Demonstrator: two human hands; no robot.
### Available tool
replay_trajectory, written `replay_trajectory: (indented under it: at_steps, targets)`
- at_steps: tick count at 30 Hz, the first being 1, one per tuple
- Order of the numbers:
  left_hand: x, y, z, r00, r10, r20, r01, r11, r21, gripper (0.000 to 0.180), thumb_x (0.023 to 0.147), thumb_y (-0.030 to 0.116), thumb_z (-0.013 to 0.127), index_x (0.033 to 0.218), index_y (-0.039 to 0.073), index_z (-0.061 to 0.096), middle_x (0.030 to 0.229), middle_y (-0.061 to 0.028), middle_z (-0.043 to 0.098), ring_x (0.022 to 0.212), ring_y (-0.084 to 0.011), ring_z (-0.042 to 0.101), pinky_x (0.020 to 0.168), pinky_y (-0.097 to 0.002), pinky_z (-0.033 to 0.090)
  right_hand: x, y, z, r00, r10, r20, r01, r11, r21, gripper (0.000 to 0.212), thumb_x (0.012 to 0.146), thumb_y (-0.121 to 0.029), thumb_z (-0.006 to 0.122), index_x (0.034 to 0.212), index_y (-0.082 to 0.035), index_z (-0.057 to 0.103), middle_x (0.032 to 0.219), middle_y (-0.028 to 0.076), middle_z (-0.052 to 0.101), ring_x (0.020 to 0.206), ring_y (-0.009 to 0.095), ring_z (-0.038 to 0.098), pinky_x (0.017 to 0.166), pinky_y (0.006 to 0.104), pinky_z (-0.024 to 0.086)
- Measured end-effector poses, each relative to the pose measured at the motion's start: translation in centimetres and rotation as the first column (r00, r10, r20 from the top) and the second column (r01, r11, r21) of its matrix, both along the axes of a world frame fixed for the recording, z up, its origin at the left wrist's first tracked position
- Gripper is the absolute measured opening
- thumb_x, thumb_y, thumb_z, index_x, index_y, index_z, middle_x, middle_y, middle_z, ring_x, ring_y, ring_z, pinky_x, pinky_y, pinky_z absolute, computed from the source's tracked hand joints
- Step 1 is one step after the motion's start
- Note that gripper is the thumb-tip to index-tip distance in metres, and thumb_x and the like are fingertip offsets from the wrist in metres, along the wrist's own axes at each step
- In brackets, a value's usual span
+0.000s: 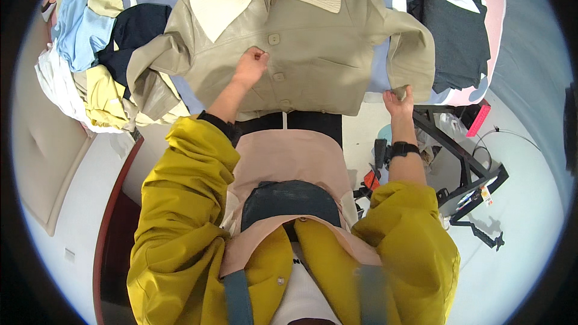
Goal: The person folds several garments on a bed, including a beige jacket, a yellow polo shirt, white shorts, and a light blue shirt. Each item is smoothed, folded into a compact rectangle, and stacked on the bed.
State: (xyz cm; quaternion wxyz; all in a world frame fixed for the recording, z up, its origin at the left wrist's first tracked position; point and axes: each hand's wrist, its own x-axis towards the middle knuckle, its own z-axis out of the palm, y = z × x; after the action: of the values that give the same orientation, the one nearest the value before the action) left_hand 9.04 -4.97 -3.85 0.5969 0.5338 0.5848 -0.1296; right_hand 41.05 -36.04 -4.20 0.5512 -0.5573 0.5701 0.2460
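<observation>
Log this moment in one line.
left hand: over jacket front; right hand: at sleeve cuff; dark folded clothes: at right; clothes pile: at left

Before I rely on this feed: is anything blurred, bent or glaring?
Head view: the jacket, left hand and right hand look fairly clear, with only soft sheen on the jacket; the right apron strap is blurred; the beige padded panel looks bent by the lens; corners go black.
</observation>
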Motion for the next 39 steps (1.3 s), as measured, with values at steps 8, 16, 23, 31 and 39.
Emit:
replay_trajectory:
  at_steps: [8,16,23,31,39]
  targets:
    - [-1.3,0.7,0.4,0.998,-0.059,-0.002,0.058,0.996,-0.065,0.024,0.088,0.021,0.049,0.092,-0.002,0.054,0.077,-0.0059,0.061,0.069,-0.0109,0.057,0.066,-0.0250,0.045,1.6,-2.8,1.8,0.952,-0.224,0.210,0.160,0.946,0.283,0.014,0.080,-0.008,0.057,0.089,-0.002,0.050,0.078,0.010,0.054,0.069,0.022,0.052,0.075,0.0378,0.045]
    - [-0.7,2.6,3.9,0.997,-0.080,0.020,0.080,0.997,-0.019,0.026,0.088,0.026,0.049,0.090,0.001,0.054,0.077,-0.0039,0.060,0.071,-0.0108,0.058,0.067,-0.0235,0.044,3.0,9.9,25.1,0.532,0.279,0.799,-0.467,0.884,0.002,0.037,0.076,0.000,0.059,0.111,0.001,0.048,0.112,0.012,0.054,0.104,0.024,0.052,0.092,0.0363,0.041]
    - [-2.2,4.9,6.5,0.965,0.239,0.110,-0.222,0.964,-0.149,0.035,0.089,0.034,0.046,0.098,0.001,0.053,0.087,-0.0065,0.060,0.082,-0.0138,0.058,0.074,-0.0283,0.045,-9.8,20.9,30.5,-0.418,0.813,0.406,-0.672,0.024,-0.740,0.015,0.077,-0.009,0.062,0.090,-0.001,0.059,0.085,0.010,0.060,0.077,0.021,0.059,0.070,0.0306,0.046]
    - [-9.4,5.5,4.6,0.441,0.893,-0.091,-0.878,0.408,-0.249,0.070,0.088,0.059,0.033,0.131,0.004,0.034,0.124,-0.0117,0.046,0.106,-0.0251,0.048,0.082,-0.0344,0.042,-14.6,22.1,17.6,-0.513,0.720,0.468,-0.855,-0.475,-0.207,0.023,0.082,-0.020,0.056,0.098,-0.003,0.057,0.087,0.011,0.061,0.080,0.022,0.058,0.072,0.0326,0.045]
    - [-11.8,4.7,0.4,0.714,0.699,-0.046,-0.700,0.710,-0.076,0.039,0.087,0.032,0.055,0.111,0.002,0.048,0.106,-0.0063,0.055,0.094,-0.0166,0.050,0.081,-0.0320,0.039,0.6,23.6,7.0,-0.531,0.826,0.190,-0.746,-0.349,-0.567,0.017,0.084,-0.011,0.056,0.100,-0.008,0.061,0.076,0.010,0.056,0.068,0.018,0.053,0.067,0.0301,0.046]
